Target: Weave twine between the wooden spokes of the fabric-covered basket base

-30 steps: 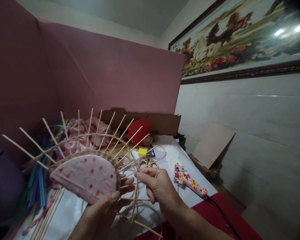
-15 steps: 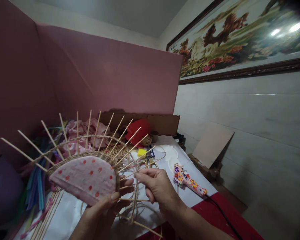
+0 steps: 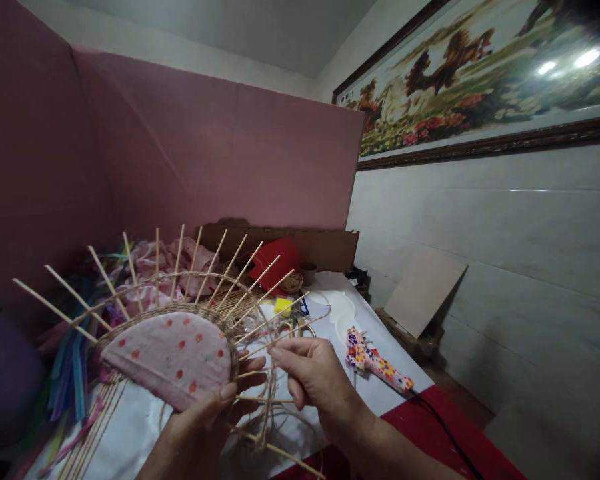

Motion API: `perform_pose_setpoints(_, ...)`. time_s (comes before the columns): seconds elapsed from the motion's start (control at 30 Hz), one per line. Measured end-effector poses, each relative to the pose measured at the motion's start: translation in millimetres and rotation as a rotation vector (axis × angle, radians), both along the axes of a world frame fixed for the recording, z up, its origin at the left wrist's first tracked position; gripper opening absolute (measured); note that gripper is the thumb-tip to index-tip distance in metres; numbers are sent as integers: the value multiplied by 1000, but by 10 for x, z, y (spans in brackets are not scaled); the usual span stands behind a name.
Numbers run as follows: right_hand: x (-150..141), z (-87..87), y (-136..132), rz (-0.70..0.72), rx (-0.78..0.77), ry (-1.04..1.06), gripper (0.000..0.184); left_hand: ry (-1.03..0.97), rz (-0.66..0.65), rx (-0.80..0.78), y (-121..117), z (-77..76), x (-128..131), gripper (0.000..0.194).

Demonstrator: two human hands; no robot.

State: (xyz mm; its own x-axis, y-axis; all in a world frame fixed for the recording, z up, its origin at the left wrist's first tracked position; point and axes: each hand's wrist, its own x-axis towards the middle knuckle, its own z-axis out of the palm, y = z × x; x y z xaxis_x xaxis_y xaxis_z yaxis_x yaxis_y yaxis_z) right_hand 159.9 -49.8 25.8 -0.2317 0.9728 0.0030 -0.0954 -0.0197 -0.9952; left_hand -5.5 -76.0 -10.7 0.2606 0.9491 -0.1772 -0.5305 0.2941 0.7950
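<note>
A half-round piece padded in pink dotted cloth (image 3: 173,353) is edged with woven twine, and several thin wooden sticks (image 3: 235,260) fan out from its rim. My left hand (image 3: 200,413) grips it at the lower right, thumb on the cloth and fingers behind. A loop of twine (image 3: 173,275) arches across the sticks some way out from the rim. Close to the right-hand sticks, my right hand (image 3: 313,373) pinches with thumb and forefinger at a stick or the twine; which one I cannot tell. Loose twine (image 3: 267,417) hangs below in a tangle.
A flowered glue gun (image 3: 377,363) with a black cord lies to the right on the table. Scissors (image 3: 300,327), a yellow block (image 3: 283,306) and a red object (image 3: 275,263) are behind the work. Pink cloth (image 3: 155,257) and coloured strips (image 3: 70,383) are at left.
The fan of sticks has tilted slightly, its left tips shifting right and a little down. Both hands keep the same hold.
</note>
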Motion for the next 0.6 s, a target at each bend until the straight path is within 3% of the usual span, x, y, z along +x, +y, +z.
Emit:
perform_pose_setpoints(0.2, -20, -2, -52, -123, 43, -82, 27, -53, -9, -89, -32, 32, 6, 30)
perform_pose_setpoints(0.37, -43, 1, -120, -244, 141, -146, 24, -62, 11, -62, -54, 41, 22, 29)
perform_pose_setpoints(0.6, -78, -82, -121, -247, 246, -201, 28, -14, -11, -29, -50, 68, 34, 33)
